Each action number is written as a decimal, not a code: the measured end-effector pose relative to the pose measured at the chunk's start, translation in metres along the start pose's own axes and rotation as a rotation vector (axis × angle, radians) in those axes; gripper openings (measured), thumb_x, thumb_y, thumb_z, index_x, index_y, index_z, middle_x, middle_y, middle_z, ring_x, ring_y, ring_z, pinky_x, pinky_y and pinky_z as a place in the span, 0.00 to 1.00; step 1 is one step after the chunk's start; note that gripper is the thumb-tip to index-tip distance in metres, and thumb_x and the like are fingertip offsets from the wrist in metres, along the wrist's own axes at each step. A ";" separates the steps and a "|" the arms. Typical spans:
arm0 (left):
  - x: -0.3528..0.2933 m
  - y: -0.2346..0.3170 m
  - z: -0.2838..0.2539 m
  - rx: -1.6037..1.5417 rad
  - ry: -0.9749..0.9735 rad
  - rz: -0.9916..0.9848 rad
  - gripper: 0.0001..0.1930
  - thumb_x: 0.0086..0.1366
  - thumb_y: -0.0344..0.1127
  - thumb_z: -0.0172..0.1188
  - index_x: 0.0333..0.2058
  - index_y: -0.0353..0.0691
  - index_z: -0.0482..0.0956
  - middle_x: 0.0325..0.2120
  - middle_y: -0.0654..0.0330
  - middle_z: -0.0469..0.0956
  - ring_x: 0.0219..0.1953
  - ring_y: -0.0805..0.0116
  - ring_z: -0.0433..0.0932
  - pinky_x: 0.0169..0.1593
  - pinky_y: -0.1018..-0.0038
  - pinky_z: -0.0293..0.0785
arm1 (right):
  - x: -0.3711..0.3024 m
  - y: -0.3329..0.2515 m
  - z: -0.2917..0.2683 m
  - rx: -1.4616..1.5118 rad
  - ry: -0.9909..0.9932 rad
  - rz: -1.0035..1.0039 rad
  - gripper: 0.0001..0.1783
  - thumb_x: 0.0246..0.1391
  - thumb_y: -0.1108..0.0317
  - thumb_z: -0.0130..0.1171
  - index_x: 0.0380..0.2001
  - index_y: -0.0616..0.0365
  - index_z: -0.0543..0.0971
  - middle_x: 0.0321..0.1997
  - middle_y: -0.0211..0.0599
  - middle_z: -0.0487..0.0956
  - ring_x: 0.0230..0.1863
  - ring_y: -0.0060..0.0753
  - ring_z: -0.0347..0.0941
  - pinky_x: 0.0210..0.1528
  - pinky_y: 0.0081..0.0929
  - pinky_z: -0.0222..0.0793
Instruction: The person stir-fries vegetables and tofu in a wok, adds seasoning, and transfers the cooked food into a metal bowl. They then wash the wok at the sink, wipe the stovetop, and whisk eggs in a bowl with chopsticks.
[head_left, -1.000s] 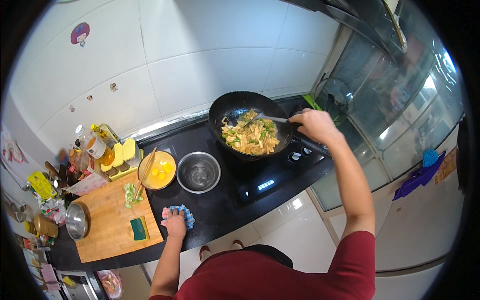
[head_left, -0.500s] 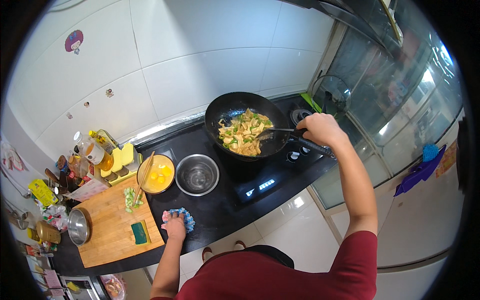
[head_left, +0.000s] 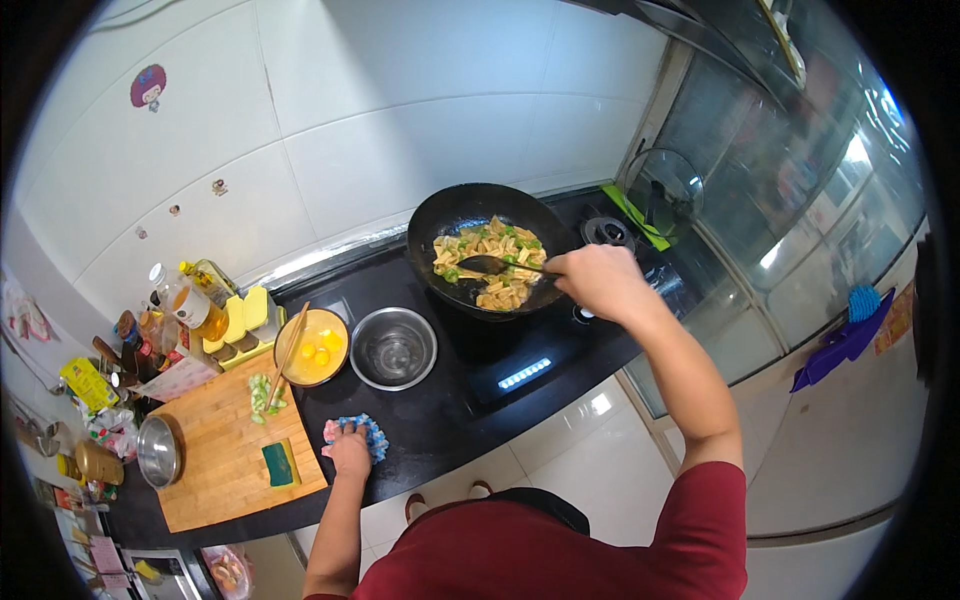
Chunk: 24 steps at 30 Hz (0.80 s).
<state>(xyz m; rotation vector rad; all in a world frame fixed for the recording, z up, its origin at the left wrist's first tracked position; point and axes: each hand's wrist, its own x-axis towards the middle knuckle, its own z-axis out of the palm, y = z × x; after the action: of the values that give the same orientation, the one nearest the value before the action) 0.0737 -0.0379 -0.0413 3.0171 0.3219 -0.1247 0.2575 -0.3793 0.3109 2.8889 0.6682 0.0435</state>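
Observation:
My right hand is closed round the handle of a dark spatula. Its blade reaches into a black wok on the stove, touching a stir-fry of pale yellowish strips and green pieces. Most of the wok's handle is hidden behind that hand. On the counter's front edge, my left hand rests over a pink and blue checked cloth, its fingers bent onto the fabric. Beyond the cloth stand a metal bowl and a bowl of raw eggs with chopsticks across it.
On the left, a wooden cutting board holds chopped green vegetable, a sponge and a small metal bowl. Oil bottles and seasoning boxes line the wall. A glass lid leans at the stove's far right.
My right hand has moved left and slightly nearer, taking the spatula's blade further left across the food. The strips in the wok have shifted. My left hand stays on the cloth.

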 end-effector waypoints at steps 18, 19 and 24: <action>-0.005 0.028 -0.015 -0.130 0.145 -0.226 0.23 0.48 0.30 0.63 0.47 0.42 0.76 0.54 0.52 0.68 0.60 0.45 0.60 0.59 0.48 0.58 | -0.064 0.057 0.081 0.275 0.085 -0.024 0.24 0.41 0.66 0.67 0.46 0.50 0.78 0.36 0.45 0.77 0.37 0.46 0.75 0.38 0.39 0.70; -0.008 0.037 -0.026 -0.121 0.149 -0.271 0.24 0.48 0.32 0.65 0.47 0.42 0.75 0.55 0.52 0.67 0.61 0.45 0.59 0.59 0.48 0.57 | -0.067 0.055 0.083 0.218 0.218 -0.056 0.25 0.41 0.66 0.67 0.47 0.52 0.77 0.39 0.45 0.76 0.39 0.46 0.73 0.40 0.38 0.69; -0.020 0.055 -0.033 -0.110 0.402 -0.252 0.25 0.49 0.40 0.67 0.48 0.43 0.75 0.56 0.49 0.64 0.60 0.44 0.57 0.58 0.47 0.55 | -0.075 0.004 0.088 0.452 0.572 -0.254 0.21 0.40 0.68 0.67 0.41 0.58 0.77 0.38 0.40 0.75 0.40 0.43 0.69 0.41 0.38 0.65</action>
<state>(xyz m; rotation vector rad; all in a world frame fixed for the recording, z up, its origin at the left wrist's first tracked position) 0.0683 -0.0915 -0.0014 2.8584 0.7159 0.4700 0.1977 -0.4304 0.2260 3.1898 1.2803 0.8059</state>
